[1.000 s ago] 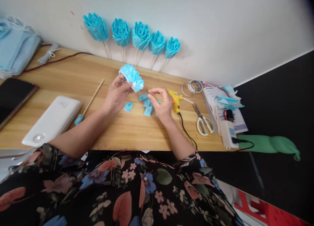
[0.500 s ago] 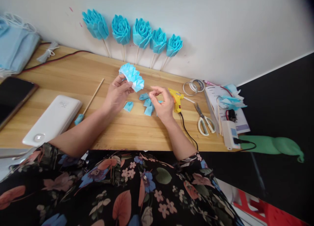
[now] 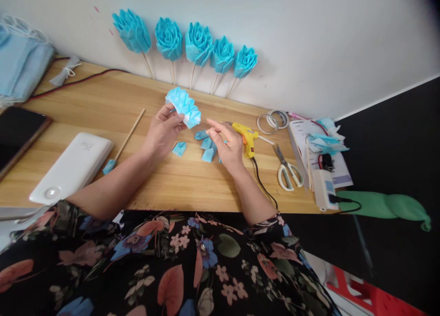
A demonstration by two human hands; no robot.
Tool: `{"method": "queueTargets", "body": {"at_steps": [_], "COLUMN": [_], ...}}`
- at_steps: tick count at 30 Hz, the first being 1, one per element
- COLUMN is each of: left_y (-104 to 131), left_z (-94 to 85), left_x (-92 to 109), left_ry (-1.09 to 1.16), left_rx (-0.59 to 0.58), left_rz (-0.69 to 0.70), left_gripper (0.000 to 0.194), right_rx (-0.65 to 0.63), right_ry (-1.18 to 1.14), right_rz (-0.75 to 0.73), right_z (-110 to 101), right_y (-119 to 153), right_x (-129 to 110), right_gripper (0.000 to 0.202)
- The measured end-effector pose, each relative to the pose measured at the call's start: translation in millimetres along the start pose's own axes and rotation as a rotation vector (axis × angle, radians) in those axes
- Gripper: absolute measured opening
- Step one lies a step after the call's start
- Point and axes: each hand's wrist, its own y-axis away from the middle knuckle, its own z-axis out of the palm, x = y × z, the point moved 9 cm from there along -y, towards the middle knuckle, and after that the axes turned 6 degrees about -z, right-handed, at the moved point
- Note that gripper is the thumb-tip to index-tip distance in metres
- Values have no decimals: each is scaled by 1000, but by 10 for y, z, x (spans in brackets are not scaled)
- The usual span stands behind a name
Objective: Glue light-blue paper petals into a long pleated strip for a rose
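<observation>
Between thumb and fingers, my left hand [image 3: 165,129] holds a strip of overlapping blue folded petals [image 3: 183,107] above the table. To its right, my right hand [image 3: 227,144] hovers with its index finger stretched out and thumb apart, holding nothing. Several loose blue folded pieces [image 3: 207,155] lie under and beside it, partly hidden by the hand. One more blue piece [image 3: 179,149] rests apart, below the strip. A yellow glue gun [image 3: 248,139] lies just right of my right hand. Left of my left forearm is a stick [image 3: 129,133] with a small blue bud [image 3: 109,166] at its lower end.
Several blue flowers [image 3: 198,43] on sticks lean on the wall. At right are scissors [image 3: 289,171], tape rings [image 3: 278,119], papers [image 3: 338,165] and a power strip [image 3: 323,190]. At left are a white power bank [image 3: 72,167], a phone [image 3: 20,135] and stacked masks [image 3: 22,62].
The fingers of my right hand have spread, with the index finger now stretching toward the strip. My left hand still holds the strip in nearly the same place. The view has shifted slightly.
</observation>
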Motion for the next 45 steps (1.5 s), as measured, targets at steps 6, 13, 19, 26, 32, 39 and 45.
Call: {"method": "queueTargets", "body": {"at_steps": [6,13,19,26,32,39,45], "left_y": [4,-1,-9,-12,-44,-32,-39], "left_z": [4,-16,-24,-15,-52,-56,-71], "left_x": [3,6,3,7,-1,7,17], "left_ry": [-8,-13,-10,-9,-18,-10,15], "left_rx": [2,10,14,2,6,28,23], "left_rz": [-11,-16,-11,10,11,10,20], "left_gripper": [27,26,25,28,30,22,22], "right_rx": [9,39,69,68,59,111,376], "right_ry": [-74,-63,-24,-21,-50,-89,-59], "right_rz": [41,126,180,121,90,161,75], "right_z": [34,42,15,30,57,54,-435], "right_y": [34,85,99,87,71,118,26], "right_x": [64,158,195,194,179,317,61], "right_gripper": [35,39,37,47,50,42,42]}}
